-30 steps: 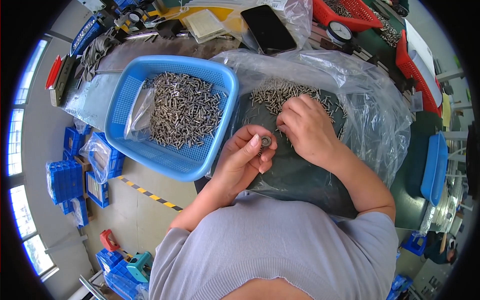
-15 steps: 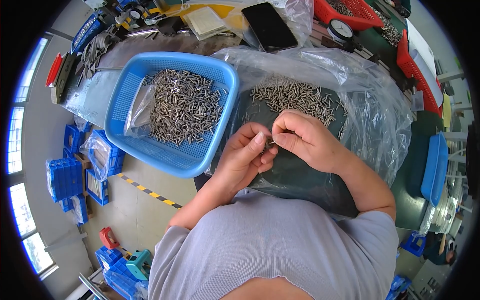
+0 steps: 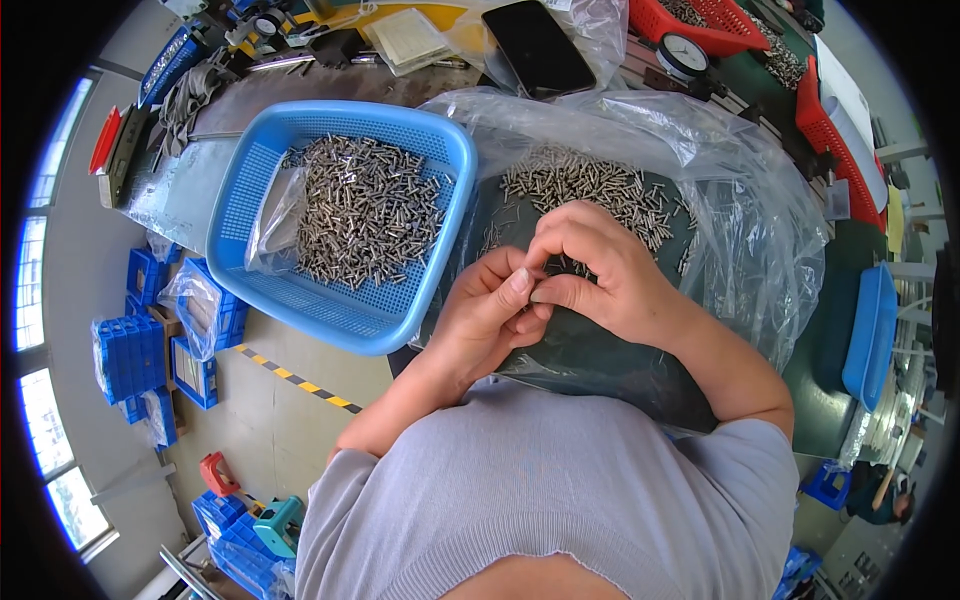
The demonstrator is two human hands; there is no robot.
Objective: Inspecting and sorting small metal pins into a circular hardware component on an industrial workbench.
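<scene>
My left hand (image 3: 489, 310) is closed, its thumb and forefinger pinched together and the other fingers curled in. Against its fingertips press the thumb and forefinger of my right hand (image 3: 600, 268), also closed. Whatever lies between the fingers is hidden now. Just beyond the hands, a loose pile of small metal pins (image 3: 590, 185) spreads over the dark green work surface (image 3: 600, 350). To the left stands a blue plastic basket (image 3: 330, 318), which holds a big heap of similar metal pins (image 3: 370, 205) and a clear plastic bag (image 3: 280, 222).
Clear plastic sheeting (image 3: 745, 210) lies around the pile's far and right sides. Behind it are a black phone (image 3: 538, 48), a dial gauge (image 3: 683, 55) and a red basket (image 3: 700, 30). A blue tray (image 3: 870, 338) sits at the right edge. Blue crates (image 3: 135, 355) stand on the floor at left.
My right hand has shifted slightly left, its fingertips closing against the left hand's. The small metal piece glimpsed between the fingers earlier is now covered. The left hand is nearly still.
</scene>
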